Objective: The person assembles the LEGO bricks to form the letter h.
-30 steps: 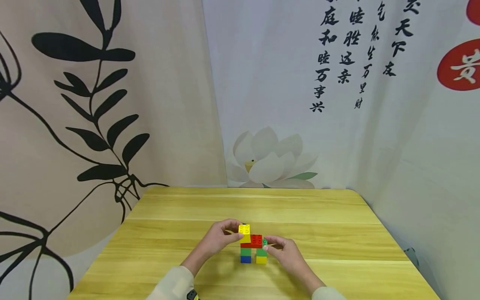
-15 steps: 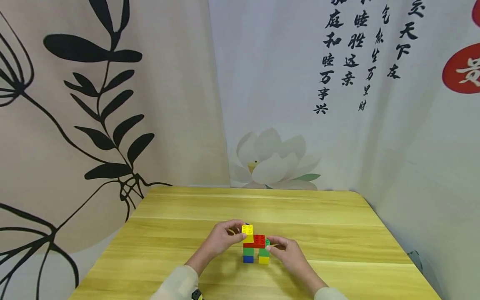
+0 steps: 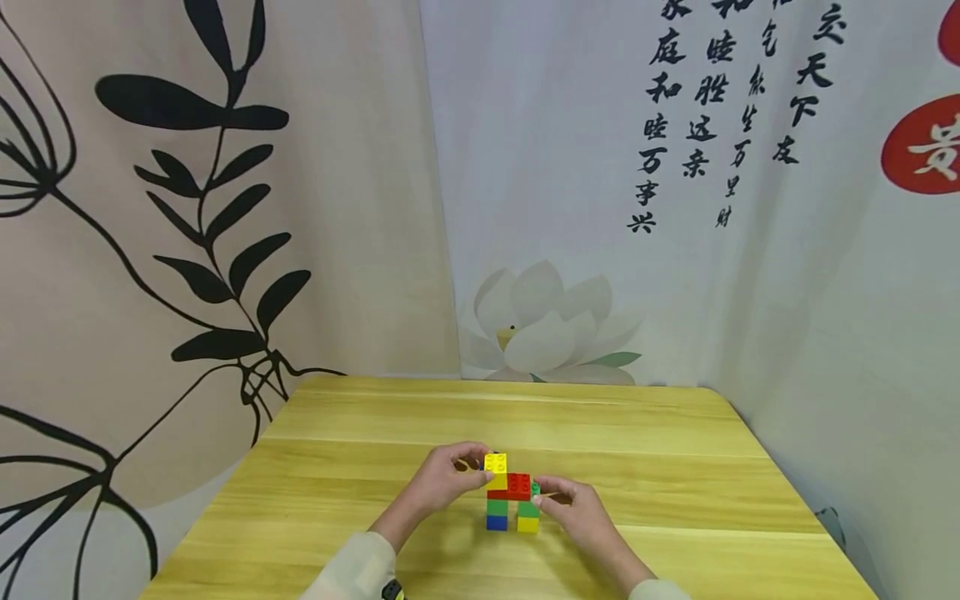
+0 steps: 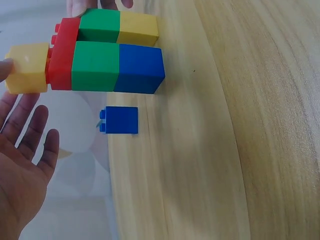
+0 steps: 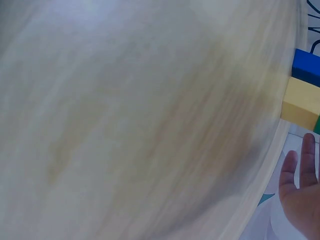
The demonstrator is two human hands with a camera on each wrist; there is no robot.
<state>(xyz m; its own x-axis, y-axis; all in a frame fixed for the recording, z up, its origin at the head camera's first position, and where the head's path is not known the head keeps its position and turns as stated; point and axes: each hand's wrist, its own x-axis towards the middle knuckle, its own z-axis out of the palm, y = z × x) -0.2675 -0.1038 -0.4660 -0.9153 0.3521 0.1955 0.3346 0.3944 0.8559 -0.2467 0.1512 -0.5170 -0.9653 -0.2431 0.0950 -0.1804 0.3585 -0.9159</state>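
Observation:
A small arch of toy building bricks stands between my hands in the head view. My left hand point(image 3: 448, 483) pinches the yellow brick point(image 3: 496, 472) on its upper left, thumb on the near face. Under that brick runs a red brick point(image 3: 518, 486). The left leg is a green brick point(image 4: 96, 66) over a blue brick point(image 4: 141, 69); the right leg has a green brick point(image 4: 100, 25) and a yellow brick point(image 4: 139, 28). My right hand point(image 3: 576, 507) pinches the green part at the arch's right end, its thumb in front. In the right wrist view its contact lies out of frame.
A separate blue brick point(image 4: 122, 120) stands on the wooden table point(image 3: 675, 450) beyond the arch, mostly hidden in the head view. Behind the table's far edge hangs a printed curtain point(image 3: 360, 208). A black and yellow object point(image 3: 393, 590) shows at the left sleeve.
The head view has shifted slightly, moving the whole scene a little to the right. Both hands keep their hold on the arch, whose bricks stay arranged as before.

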